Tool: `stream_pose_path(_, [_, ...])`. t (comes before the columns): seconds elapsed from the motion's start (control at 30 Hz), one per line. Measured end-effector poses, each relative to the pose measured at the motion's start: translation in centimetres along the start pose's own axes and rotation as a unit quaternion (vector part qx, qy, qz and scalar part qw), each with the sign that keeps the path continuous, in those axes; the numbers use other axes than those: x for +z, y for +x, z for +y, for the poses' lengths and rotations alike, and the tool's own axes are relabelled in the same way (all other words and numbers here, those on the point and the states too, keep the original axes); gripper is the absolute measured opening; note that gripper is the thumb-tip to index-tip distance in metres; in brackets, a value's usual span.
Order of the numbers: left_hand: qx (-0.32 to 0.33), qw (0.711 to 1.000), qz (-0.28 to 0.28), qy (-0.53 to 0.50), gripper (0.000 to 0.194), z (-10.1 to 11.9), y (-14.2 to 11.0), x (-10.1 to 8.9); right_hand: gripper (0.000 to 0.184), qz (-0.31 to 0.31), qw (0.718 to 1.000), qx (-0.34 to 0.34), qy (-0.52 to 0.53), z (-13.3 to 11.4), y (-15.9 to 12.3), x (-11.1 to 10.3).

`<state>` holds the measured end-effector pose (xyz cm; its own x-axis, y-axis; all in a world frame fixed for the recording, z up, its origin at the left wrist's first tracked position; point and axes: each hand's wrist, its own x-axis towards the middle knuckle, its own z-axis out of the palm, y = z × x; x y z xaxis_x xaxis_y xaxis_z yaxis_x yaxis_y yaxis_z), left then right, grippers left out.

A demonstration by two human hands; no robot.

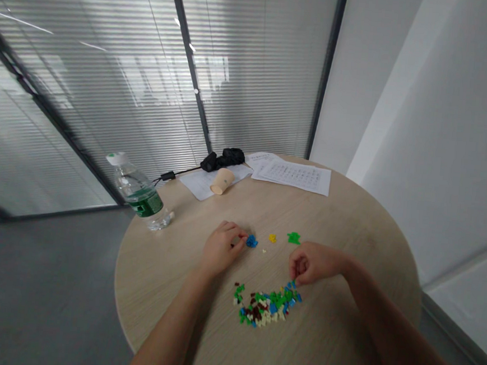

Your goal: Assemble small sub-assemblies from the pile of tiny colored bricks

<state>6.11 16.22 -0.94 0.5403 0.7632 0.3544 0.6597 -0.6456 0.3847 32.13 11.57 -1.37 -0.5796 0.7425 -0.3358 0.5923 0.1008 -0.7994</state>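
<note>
A mixed pile of small toy building bricks [274, 302], in green, blue, brown, cream and red, lies near the front of the round table. Beyond it sit a small blue brick cluster [252, 241], a yellow cluster [272, 238] and a green cluster [293, 238], with a few cream bits [264, 250] between. My left hand [224, 247] has its thumb and fingertips at the blue cluster's left edge; whether it grips a brick is unclear. With curled fingers, my right hand [309, 265] pinches at the pile's upper right edge, where its fingertips hide whatever they hold.
On the round wooden table [168, 278], a plastic bottle [143, 194] with a green label stands at the left. Farther back are a paper cup [222, 181] on its side, printed sheets [295, 174] and a folded black umbrella [224, 158]. Blinds and a wall rise behind.
</note>
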Motion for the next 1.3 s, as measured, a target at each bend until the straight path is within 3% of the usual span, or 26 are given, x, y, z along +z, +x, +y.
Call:
stream_pose_path(0.2, [-0.001, 1.000, 0.001, 0.002, 0.018, 0.1, 0.0, 0.0, 0.016, 0.000, 1.000, -0.016, 0.010, 0.3, 0.2, -0.3])
stream_pose_path(0.3, [-0.001, 1.000, 0.002, -0.001, 0.017, 0.1, 0.0, -0.1, 0.019, 0.110, 0.993, -0.041, 0.006, 1.1, 0.3, -1.0])
stream_pose_path(0.43, [-0.001, 1.000, 0.001, 0.000, 0.018, 0.1, 0.0, -0.1, 0.021, 0.302, 0.952, -0.024, -0.041, 2.3, 0.6, -2.3])
stream_pose_path(0.57, [-0.004, 1.000, 0.002, 0.000, 0.018, 0.1, 0.0, -0.1, 0.018, 0.371, 0.915, 0.034, -0.153, 3.0, 1.0, -2.6])
stream_pose_path(0.83, [0.004, 1.000, -0.014, -0.001, 0.018, 0.4, 0.0, -0.4, 0.018, 0.361, 0.906, 0.064, -0.210, 2.4, 1.5, -1.9])
stream_pose_path(1.03, [0.047, 0.995, -0.067, -0.052, 0.014, 1.1, -0.2, -0.6, 0.020, 0.386, 0.898, 0.060, -0.205, 2.8, 1.5, -2.0])
stream_pose_path(1.13, [0.057, 0.989, -0.113, -0.083, 0.014, 1.5, -0.3, -0.8, 0.020, 0.389, 0.901, 0.018, -0.190, 2.3, 1.5, -1.8])
stream_pose_path(1.3, [-0.012, 0.964, -0.232, -0.130, 0.013, 1.0, -0.9, -1.6, 0.021, 0.312, 0.923, -0.104, -0.201, 0.5, 1.6, -0.4])
